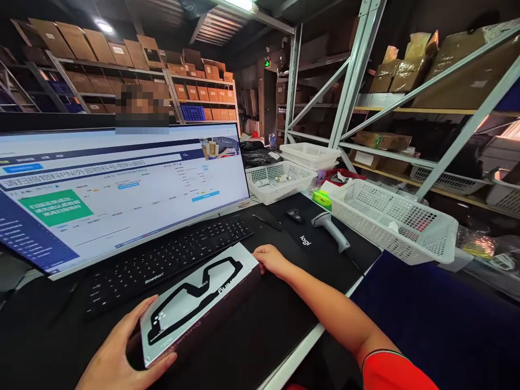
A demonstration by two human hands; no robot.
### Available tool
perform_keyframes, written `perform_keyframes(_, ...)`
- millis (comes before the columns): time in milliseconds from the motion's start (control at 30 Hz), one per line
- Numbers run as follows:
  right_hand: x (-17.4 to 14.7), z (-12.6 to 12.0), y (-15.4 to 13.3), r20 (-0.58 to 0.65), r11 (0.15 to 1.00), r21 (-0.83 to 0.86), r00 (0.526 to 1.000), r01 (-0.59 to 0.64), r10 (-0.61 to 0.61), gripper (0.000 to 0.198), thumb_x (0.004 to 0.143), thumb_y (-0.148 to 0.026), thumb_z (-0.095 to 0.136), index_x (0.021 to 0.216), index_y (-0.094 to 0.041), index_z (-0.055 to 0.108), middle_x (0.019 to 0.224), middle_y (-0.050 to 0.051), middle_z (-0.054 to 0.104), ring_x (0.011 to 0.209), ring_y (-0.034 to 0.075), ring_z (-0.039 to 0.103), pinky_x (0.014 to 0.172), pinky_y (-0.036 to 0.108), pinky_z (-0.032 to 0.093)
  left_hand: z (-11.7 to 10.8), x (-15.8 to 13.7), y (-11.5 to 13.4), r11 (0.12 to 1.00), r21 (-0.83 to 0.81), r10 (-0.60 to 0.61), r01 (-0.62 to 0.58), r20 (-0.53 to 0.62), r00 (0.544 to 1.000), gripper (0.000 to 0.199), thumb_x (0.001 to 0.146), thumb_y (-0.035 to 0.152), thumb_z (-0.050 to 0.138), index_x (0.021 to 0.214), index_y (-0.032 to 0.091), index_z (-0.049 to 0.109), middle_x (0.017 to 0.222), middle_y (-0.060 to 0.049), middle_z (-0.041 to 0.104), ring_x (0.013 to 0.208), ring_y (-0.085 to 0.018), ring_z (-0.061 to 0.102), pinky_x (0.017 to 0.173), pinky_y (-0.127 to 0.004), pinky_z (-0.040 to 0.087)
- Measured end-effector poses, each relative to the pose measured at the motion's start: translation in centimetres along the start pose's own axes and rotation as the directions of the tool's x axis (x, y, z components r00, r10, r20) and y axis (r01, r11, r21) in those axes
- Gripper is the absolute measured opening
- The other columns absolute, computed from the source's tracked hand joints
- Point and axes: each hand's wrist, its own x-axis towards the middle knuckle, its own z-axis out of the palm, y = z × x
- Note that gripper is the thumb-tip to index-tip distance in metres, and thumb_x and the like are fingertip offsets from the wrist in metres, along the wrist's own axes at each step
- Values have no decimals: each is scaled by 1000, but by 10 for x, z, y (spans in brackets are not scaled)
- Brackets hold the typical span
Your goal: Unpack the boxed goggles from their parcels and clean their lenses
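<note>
Head view: a long, slim printed carton (184,319) is held at a slant over the black desk mat (244,341), just in front of the keyboard (162,262); whether its underside is rested on the mat cannot be told. The near end is spanned by the left hand (116,349), thumb along one long side, fingers along the other. The far corner is gripped by the right hand (274,261), fingers curled; the exact contact is partly hidden.

Handling, as judged: probably light, walls fairly stiff yet easily dented if squeezed mid-span; the smooth face may be slippery. Best taken by the long edges near either end, pressure kept low.

Appearance: top face pale silver-grey, marked with a thick, black, angular closed outline; small white dots near the left end. Side face darker, in shadow; lettering only partly legible.
</note>
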Motion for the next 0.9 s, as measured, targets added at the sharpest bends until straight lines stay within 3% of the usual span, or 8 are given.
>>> perform_keyframes(200,-9,2,4,40,999,-30,999,28,-26,44,95,-39,65,59,-17,50,48,-10,43,44,7,43,50,21,39,-16,-14,-10,998,23,51,-53,60,997,92,64,57,78,143,22,46,143,-15,56,124,-38,62,103,-54,55)
perform_keyframes(467,-20,3,4,111,997,-28,991,76,-72,43,69,-52,67,47,-21,46,45,-5,43,47,10,40,52,26,32,-40,-45,-2,998,65,11,-15,66,998,91,62,42,81,143,20,46,144,-13,56,131,-34,57,110,-49,51)
perform_keyframes(900,-16,-9,5,6,991,-88,995,98,-98,42,67,-55,66,51,-20,50,51,-4,42,53,10,37,53,25,26,-50,-47,-25,996,75,39,-46,99,994,95,65,42,81,148,19,40,149,-15,49,136,-35,52,110,-49,50)
